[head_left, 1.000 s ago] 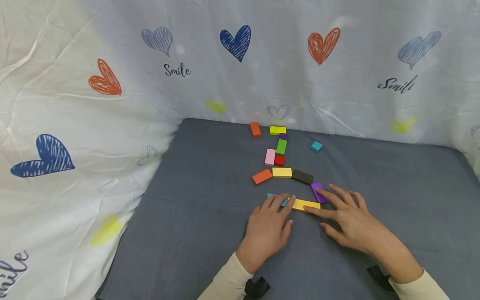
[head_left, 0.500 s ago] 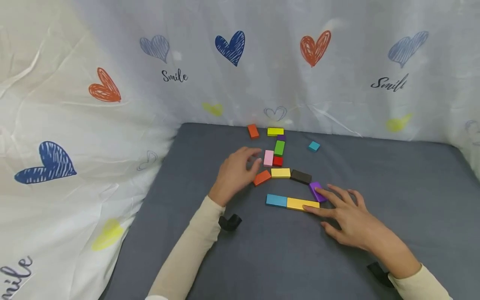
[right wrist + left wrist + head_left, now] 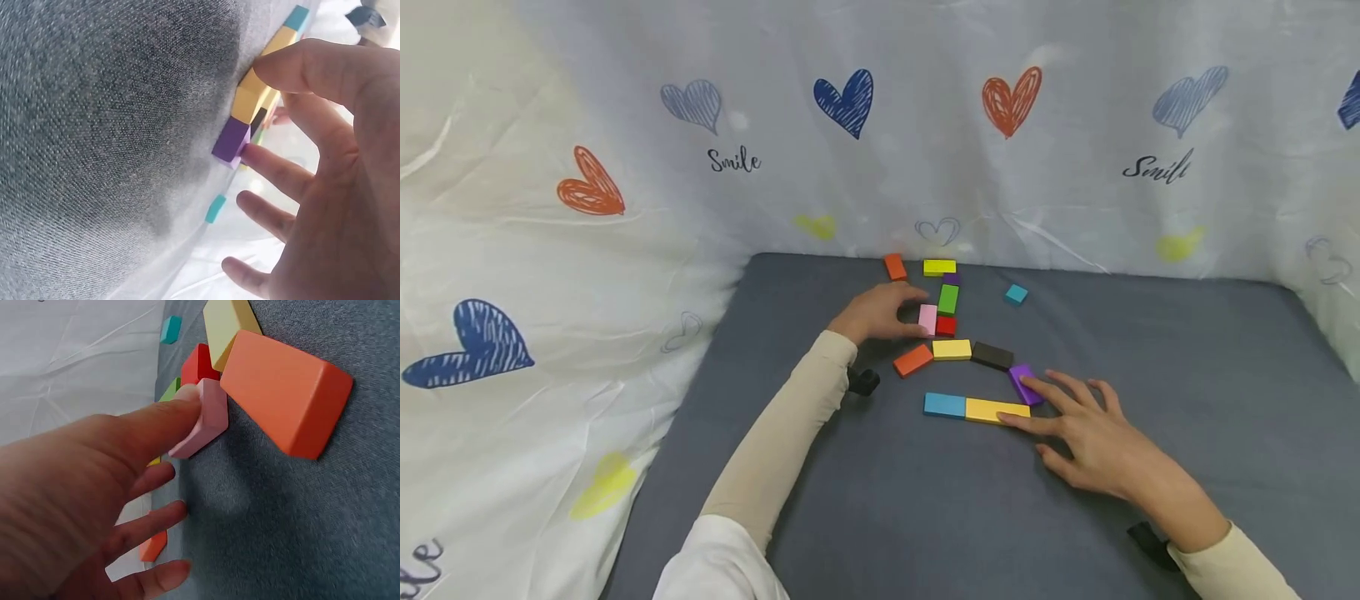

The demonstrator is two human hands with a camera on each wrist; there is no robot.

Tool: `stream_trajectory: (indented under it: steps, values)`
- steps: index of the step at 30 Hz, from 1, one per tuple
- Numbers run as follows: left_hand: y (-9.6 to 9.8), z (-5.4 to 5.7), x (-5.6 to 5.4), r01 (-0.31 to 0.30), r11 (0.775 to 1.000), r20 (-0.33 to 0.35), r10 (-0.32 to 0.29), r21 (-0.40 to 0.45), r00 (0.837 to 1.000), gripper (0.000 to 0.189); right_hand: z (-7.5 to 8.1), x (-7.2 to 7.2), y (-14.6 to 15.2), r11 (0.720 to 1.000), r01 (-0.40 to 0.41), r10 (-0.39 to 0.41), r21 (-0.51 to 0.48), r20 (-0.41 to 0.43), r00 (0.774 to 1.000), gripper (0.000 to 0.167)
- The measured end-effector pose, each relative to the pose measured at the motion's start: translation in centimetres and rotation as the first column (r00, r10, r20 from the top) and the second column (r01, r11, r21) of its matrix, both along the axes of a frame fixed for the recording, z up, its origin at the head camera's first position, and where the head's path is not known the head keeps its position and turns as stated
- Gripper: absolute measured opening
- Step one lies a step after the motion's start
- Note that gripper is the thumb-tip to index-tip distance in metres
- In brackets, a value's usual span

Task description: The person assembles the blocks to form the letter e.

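Note:
My left hand [image 3: 880,313] is at the pink block [image 3: 928,320], its thumb tip against the block in the left wrist view. The other fingers [image 3: 156,519] of that hand are spread apart, off to the side of it. A red block [image 3: 946,326] and a green block [image 3: 948,299] adjoin the pink one. My right hand [image 3: 1097,450] lies with fingers extended, one fingertip on the purple block [image 3: 1021,382] and another on the long yellow block [image 3: 985,410]. End to end with the long yellow block sits a blue block [image 3: 944,405].
An orange block [image 3: 913,361], a pale yellow block [image 3: 951,349] and a black block [image 3: 992,356] form a curve leading to the purple one. At the back are another orange block [image 3: 895,267], a bright yellow block [image 3: 939,267] and a teal block [image 3: 1017,294]. White cloth hangs behind.
My left hand has left the blue block and moved up and away to the pink block. My right hand keeps its fingertips on the purple and long yellow blocks. The view has shifted slightly.

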State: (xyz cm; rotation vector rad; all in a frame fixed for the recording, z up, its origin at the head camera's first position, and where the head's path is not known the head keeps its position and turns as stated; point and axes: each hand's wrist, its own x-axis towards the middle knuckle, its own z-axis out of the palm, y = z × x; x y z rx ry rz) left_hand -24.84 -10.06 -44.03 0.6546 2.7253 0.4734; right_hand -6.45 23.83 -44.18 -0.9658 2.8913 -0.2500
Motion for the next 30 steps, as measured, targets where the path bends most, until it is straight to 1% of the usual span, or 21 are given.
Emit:
stream_trajectory:
  steps: [3, 7, 12, 15, 17, 20, 23, 26, 30]
  values:
    - [0.4, -0.1, -0.4, 0.016, 0.999, -0.003, -0.017, -0.028, 1.000, 0.074, 0.1, 0.0, -0.1, 1.000, 0.008, -0.008, -0.002, 0.000, 1.000, 0.063]
    - [0.8, 0.2, -0.6, 0.046, 0.998, -0.015, -0.047, -0.046, 0.999, 0.068, 0.2, 0.1, 0.0, 1.000, 0.016, -0.016, -0.005, 0.004, 1.000, 0.063]
    - [0.9, 0.6, -0.5, 0.050, 0.994, -0.008, -0.051, -0.093, 0.999, 0.067, 0.0, 0.0, -0.1, 1.000, 0.008, -0.008, -0.016, 0.004, 1.000, 0.063]
    - [1.0, 0.6, -0.3, 0.048, 0.994, -0.003, -0.049, -0.094, 0.999, 0.066, -0.1, 0.1, -0.1, 1.000, 0.009, -0.009, -0.014, 0.009, 1.000, 0.064]
    - [0.9, 0.4, -0.3, 0.044, 0.996, -0.006, -0.044, -0.081, 0.999, 0.065, -0.1, 0.2, -0.1, 1.000, 0.011, -0.011, -0.010, 0.016, 1.000, 0.063]
    - [0.7, -0.1, -0.4, 0.039, 0.998, -0.029, -0.040, -0.054, 0.999, 0.064, -0.1, 0.2, -0.2, 1.000, 0.015, -0.015, -0.003, 0.023, 1.000, 0.064]
    - [0.3, -0.6, -0.7, 0.035, 0.999, -0.061, -0.035, -0.003, 0.997, 0.063, 0.0, 0.2, -0.2, 1.000, 0.022, -0.022, 0.009, 0.027, 0.999, 0.065]
    - [-0.3, -0.6, -0.7, 0.017, 0.999, -0.083, -0.013, 0.046, 0.996, 0.064, 0.1, 0.1, -0.2, 0.999, 0.028, -0.028, 0.017, 0.037, 0.999, 0.065]
    - [-0.9, 0.1, -0.5, -0.035, 0.995, -0.083, 0.043, 0.093, 0.996, 0.067, 0.2, 0.1, -0.4, 0.999, 0.038, -0.038, 0.019, 0.051, 0.998, 0.065]
